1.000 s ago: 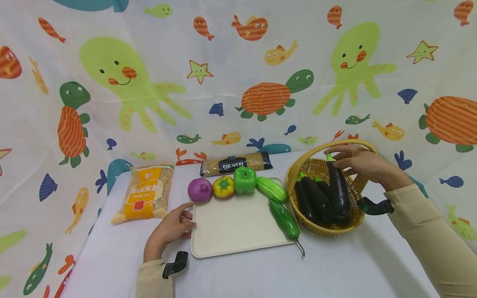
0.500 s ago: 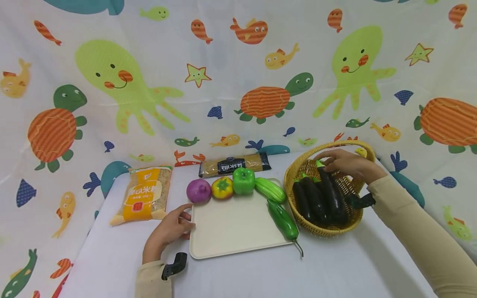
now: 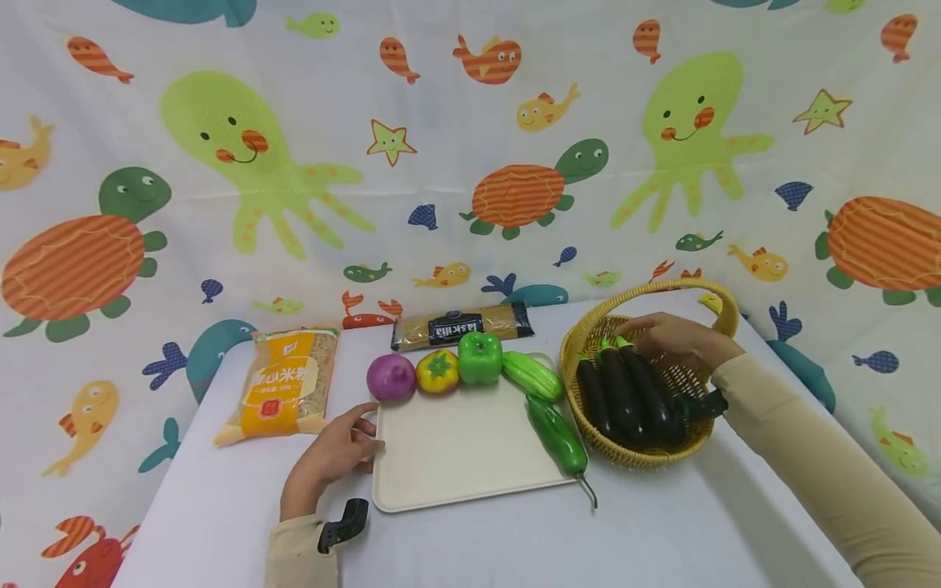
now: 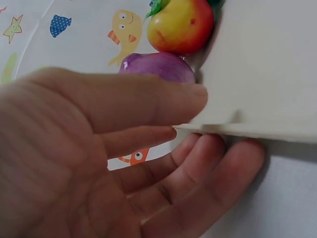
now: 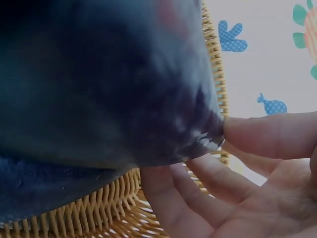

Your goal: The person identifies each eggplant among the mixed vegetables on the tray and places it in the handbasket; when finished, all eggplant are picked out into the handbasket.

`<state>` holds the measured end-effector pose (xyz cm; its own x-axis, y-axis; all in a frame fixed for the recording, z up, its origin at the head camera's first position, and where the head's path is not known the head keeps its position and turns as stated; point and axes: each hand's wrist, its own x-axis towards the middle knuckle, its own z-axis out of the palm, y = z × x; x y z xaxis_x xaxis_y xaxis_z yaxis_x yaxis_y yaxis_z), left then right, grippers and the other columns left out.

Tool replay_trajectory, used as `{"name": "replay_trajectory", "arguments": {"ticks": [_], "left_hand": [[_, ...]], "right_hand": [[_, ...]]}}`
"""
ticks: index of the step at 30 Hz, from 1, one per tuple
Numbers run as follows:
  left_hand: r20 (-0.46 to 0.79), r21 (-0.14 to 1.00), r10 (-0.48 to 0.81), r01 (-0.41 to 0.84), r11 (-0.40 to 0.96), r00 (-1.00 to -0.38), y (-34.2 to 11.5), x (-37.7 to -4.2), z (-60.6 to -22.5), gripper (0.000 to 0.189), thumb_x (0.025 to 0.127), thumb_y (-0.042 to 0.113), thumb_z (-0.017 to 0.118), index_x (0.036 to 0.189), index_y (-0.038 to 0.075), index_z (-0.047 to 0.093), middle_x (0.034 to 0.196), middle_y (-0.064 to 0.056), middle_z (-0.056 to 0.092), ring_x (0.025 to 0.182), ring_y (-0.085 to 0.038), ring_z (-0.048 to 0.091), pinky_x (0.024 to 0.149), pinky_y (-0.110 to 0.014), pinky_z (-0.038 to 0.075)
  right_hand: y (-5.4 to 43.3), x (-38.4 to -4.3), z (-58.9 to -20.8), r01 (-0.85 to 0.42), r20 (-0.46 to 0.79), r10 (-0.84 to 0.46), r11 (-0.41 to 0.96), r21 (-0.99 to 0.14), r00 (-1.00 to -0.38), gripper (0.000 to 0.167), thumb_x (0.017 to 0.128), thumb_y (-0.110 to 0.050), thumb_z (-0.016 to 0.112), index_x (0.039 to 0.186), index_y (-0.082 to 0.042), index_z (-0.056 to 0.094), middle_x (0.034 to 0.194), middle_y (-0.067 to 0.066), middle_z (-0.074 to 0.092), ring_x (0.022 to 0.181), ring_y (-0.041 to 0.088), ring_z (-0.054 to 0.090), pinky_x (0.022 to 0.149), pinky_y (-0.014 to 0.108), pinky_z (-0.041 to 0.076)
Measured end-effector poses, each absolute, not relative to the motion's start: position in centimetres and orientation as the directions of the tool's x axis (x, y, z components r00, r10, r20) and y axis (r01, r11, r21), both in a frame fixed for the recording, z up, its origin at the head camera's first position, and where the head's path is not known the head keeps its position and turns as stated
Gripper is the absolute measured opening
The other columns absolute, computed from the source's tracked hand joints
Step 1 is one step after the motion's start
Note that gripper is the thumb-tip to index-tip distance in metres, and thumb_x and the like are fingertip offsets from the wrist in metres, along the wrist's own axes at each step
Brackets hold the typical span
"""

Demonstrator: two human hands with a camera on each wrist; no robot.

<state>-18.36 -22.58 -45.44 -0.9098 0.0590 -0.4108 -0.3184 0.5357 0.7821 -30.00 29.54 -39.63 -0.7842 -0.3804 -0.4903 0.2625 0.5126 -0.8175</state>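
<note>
My right hand (image 3: 676, 339) is inside the wicker basket (image 3: 639, 459) below its handle, holding the upper part of the rightmost eggplant (image 3: 653, 396). In the right wrist view the thumb and fingers of that hand (image 5: 257, 183) are at the end of the dark glossy eggplant (image 5: 124, 89). Two other eggplants lie side by side to its left, green stems toward the back. My left hand (image 3: 341, 449) grips the left edge of the cream tray (image 3: 463, 457). In the left wrist view the thumb lies over the tray rim (image 4: 277, 133) and the other fingertips sit under it.
Along the tray's back edge are a purple onion (image 3: 391, 377), a yellow-red pepper (image 3: 437, 372), a green bell pepper (image 3: 480, 359) and a cucumber (image 3: 532, 376). A long green pepper (image 3: 557, 437) lies on the right side. Behind are a pasta pack (image 3: 463, 325) and a grain bag (image 3: 283, 384).
My right hand has moved down and left, lowering the eggplant until it lies alongside the other two in the basket. The left hand stays at the tray edge.
</note>
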Motion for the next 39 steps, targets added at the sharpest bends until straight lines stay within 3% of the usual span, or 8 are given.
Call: {"name": "replay_trajectory", "arguments": {"ticks": [15, 18, 23, 32, 39], "left_hand": [[-0.425, 0.762, 0.02, -0.346, 0.547, -0.905, -21.7, -15.8, -46.0, 0.068, 0.091, 0.005, 0.072, 0.152, 0.001, 0.041, 0.106, -0.014, 0.056, 0.085, -0.025, 0.057, 0.071, -0.034, 0.061], [-0.415, 0.764, 0.019, -0.337, 0.55, -0.91, -21.6, -15.4, -46.0, 0.068, 0.091, 0.005, 0.072, 0.152, 0.001, 0.042, 0.105, -0.013, 0.056, 0.084, -0.025, 0.056, 0.071, -0.034, 0.061], [-0.412, 0.759, 0.015, -0.334, 0.56, -0.911, -21.4, -14.7, -45.8, 0.068, 0.091, 0.005, 0.072, 0.152, 0.001, 0.041, 0.105, -0.014, 0.055, 0.084, -0.025, 0.056, 0.07, -0.033, 0.061], [-0.414, 0.753, 0.003, -0.341, 0.562, -0.91, -20.8, -13.8, -45.4, 0.069, 0.091, 0.004, 0.072, 0.152, 0.001, 0.041, 0.106, -0.014, 0.055, 0.082, -0.025, 0.057, 0.07, -0.033, 0.061], [-0.405, 0.756, 0.009, -0.329, 0.566, -0.914, -20.5, -13.4, -45.1, 0.069, 0.092, 0.006, 0.072, 0.153, 0.001, 0.04, 0.108, -0.014, 0.056, 0.083, -0.024, 0.058, 0.072, -0.034, 0.061]], "right_hand": [[29.7, -28.7, -40.8, 0.295, -0.519, -0.39, 0.504, -0.812, -0.761, 0.056, 0.097, -0.002, 0.048, 0.151, 0.007, 0.039, 0.148, 0.029, 0.041, 0.092, 0.019, 0.063, 0.083, 0.038, 0.056], [29.8, -28.6, -40.8, 0.289, -0.518, -0.39, 0.511, -0.809, -0.762, 0.056, 0.097, -0.003, 0.048, 0.151, 0.007, 0.039, 0.14, 0.025, 0.049, 0.092, 0.02, 0.063, 0.083, 0.038, 0.056], [29.7, -28.3, -40.5, 0.282, -0.524, -0.392, 0.527, -0.802, -0.757, 0.054, 0.099, -0.002, 0.047, 0.151, 0.009, 0.039, 0.112, 0.012, 0.066, 0.091, 0.018, 0.065, 0.084, 0.04, 0.056], [29.8, -27.9, -39.6, 0.241, -0.53, -0.388, 0.588, -0.773, -0.754, 0.051, 0.097, 0.0, 0.047, 0.147, 0.01, 0.043, 0.103, 0.007, 0.066, 0.09, 0.018, 0.063, 0.084, 0.039, 0.057], [30.3, -27.8, -39.3, 0.198, -0.515, -0.391, 0.616, -0.762, -0.763, 0.049, 0.096, 0.001, 0.047, 0.144, 0.01, 0.045, 0.096, 0.006, 0.064, 0.086, 0.017, 0.061, 0.076, 0.036, 0.057]]}}
